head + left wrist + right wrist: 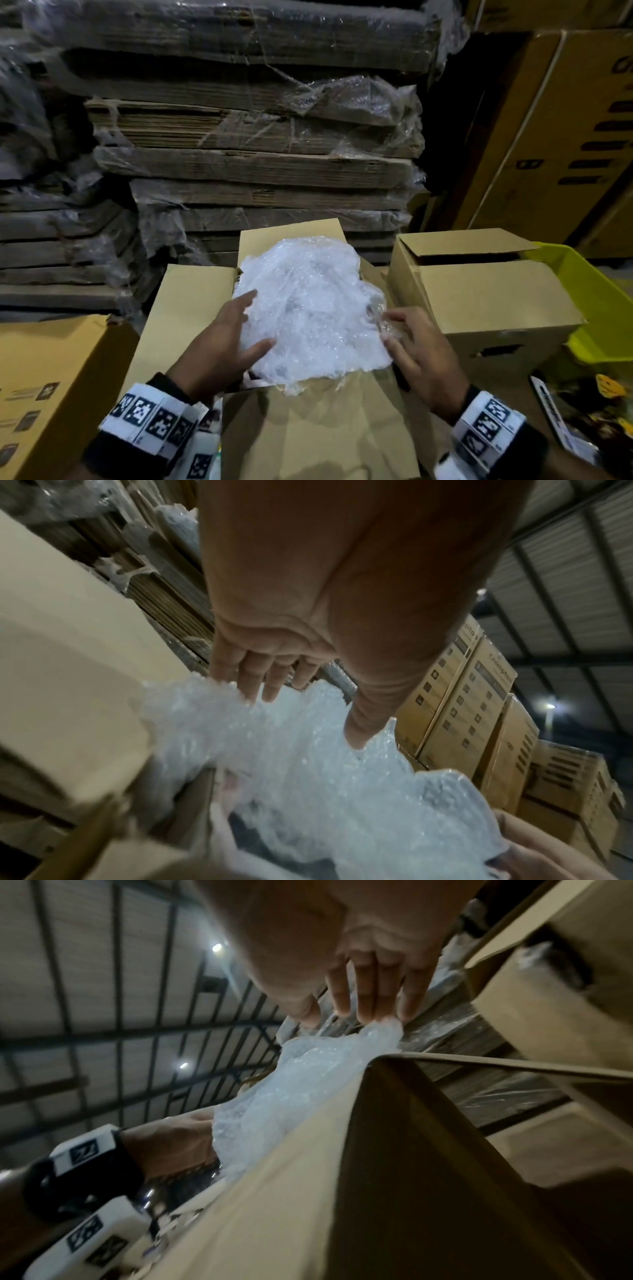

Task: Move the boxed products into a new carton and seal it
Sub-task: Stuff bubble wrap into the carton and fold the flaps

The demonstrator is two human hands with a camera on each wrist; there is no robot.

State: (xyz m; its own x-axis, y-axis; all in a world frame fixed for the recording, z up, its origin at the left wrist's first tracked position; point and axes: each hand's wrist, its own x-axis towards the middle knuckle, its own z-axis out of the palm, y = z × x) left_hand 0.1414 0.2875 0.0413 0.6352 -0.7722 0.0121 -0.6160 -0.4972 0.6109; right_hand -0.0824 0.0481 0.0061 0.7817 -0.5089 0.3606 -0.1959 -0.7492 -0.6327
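Bubble wrap (308, 308) heaped in open carton (185, 308), centre, flaps up. Both hands spread flat, fingers straight: L hand (226, 346) presses wrap's left side, R hand (418, 353) touches right edge. Second carton (489, 301) just right, yellow bin (596, 294) beyond.

Brown carton (191, 308), whitish clear bubble wrap (308, 308), yellow bin (596, 294)

Head downward, wrists close, upward-tilted
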